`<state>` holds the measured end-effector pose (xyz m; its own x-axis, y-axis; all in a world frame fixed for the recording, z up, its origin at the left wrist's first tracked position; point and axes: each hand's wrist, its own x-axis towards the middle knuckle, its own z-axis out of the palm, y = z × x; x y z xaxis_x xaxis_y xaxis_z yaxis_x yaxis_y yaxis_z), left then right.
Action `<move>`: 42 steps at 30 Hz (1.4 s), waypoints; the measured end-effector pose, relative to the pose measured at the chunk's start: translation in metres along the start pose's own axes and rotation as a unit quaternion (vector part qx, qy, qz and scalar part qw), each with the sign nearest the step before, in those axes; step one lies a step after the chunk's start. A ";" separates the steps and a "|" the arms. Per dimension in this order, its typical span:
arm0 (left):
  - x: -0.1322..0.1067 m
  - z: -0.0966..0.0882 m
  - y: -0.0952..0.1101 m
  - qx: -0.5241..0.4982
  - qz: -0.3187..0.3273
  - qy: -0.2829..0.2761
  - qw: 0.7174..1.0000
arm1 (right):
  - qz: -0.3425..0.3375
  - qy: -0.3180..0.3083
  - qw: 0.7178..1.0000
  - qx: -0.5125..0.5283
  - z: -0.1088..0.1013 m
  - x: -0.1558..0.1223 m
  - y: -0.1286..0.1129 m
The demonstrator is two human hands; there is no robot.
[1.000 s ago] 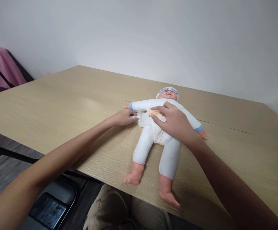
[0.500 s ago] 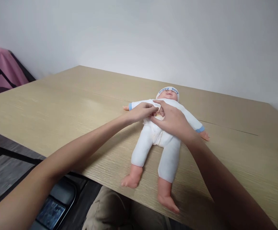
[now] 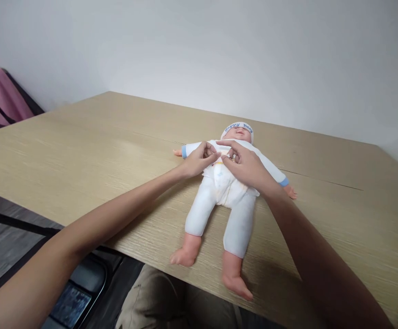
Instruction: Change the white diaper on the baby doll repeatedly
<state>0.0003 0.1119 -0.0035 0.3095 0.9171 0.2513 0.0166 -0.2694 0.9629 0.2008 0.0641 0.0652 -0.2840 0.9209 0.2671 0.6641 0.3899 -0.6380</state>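
Observation:
A baby doll (image 3: 238,251) lies on its back, its bare feet toward me, in a white outfit with blue cuffs and a lettered white cap. Round its hips is a white diaper (image 3: 223,185) with a yellow line near its front waist edge. My left hand (image 3: 199,160) is closed at the left part of that edge, thumb and fingers pinched on it. From the right, my right hand (image 3: 245,164) pinches the same edge with curled fingers, its index finger stretched over the doll's belly. The fingertips of both hands nearly meet and partly hide the waistband.
The doll lies on a wide wooden table (image 3: 82,151) with a thin seam across it, against a pale wall (image 3: 199,55). Pink cloth (image 3: 3,91) hangs at the far left. Below the front edge are a dark chair (image 3: 85,274) and my knees in khaki trousers (image 3: 151,297).
My hands have drawn slightly apart at the waist, and more of the diaper's front with its yellow line shows. The view has shifted a little.

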 end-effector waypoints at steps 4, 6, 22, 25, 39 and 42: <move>-0.007 0.002 -0.004 0.046 0.029 0.033 0.998 | 0.011 0.015 1.000 -0.005 0.004 0.001 0.003; -0.014 0.002 0.003 0.087 0.053 0.064 0.993 | 0.004 0.045 0.999 -0.005 0.005 0.002 0.005; -0.115 -0.005 0.058 0.351 0.139 -0.241 0.894 | 0.002 -0.054 0.998 0.009 0.002 -0.156 -0.021; -0.112 0.000 0.047 0.310 0.089 -0.171 0.931 | 0.062 -0.027 0.997 -0.042 0.003 -0.149 -0.006; -0.105 0.010 0.029 0.298 0.104 -0.092 0.944 | -0.003 0.096 0.978 -0.187 0.038 -0.150 0.002; -0.108 0.012 0.029 0.271 0.139 -0.085 0.949 | -0.012 0.088 0.980 -0.179 0.037 -0.153 0.002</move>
<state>-0.0216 0.0017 -0.0041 0.5223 0.7403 0.4233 0.3845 -0.6475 0.6580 0.2193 -0.0761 -0.0036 -0.1997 0.8859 0.4186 0.8679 0.3582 -0.3440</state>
